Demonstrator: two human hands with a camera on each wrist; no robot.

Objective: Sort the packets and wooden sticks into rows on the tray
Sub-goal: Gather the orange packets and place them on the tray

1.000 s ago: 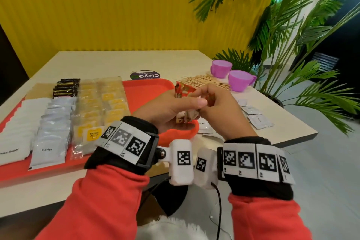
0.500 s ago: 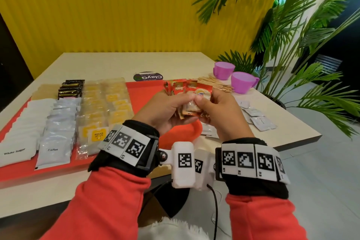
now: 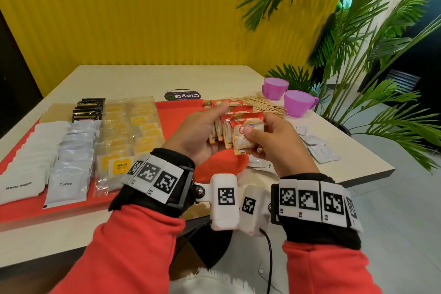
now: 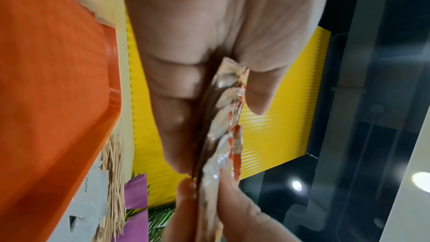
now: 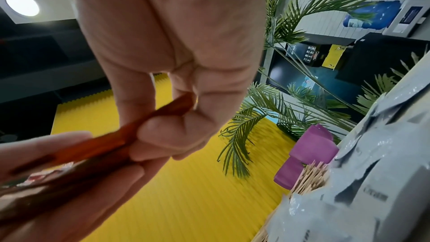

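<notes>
Red-and-white packets, fanned and overlapping, pinched between left hand and right hand.

white packet: "White Sugar" | silver packet: "Coffee" | yellow-label packet: "RELAX"

Bench: pale top, as I see it from the head view.
On it: red tray, wooden sticks, two purple cups, grey sachets, round dark sticker beyond the tray.
</notes>
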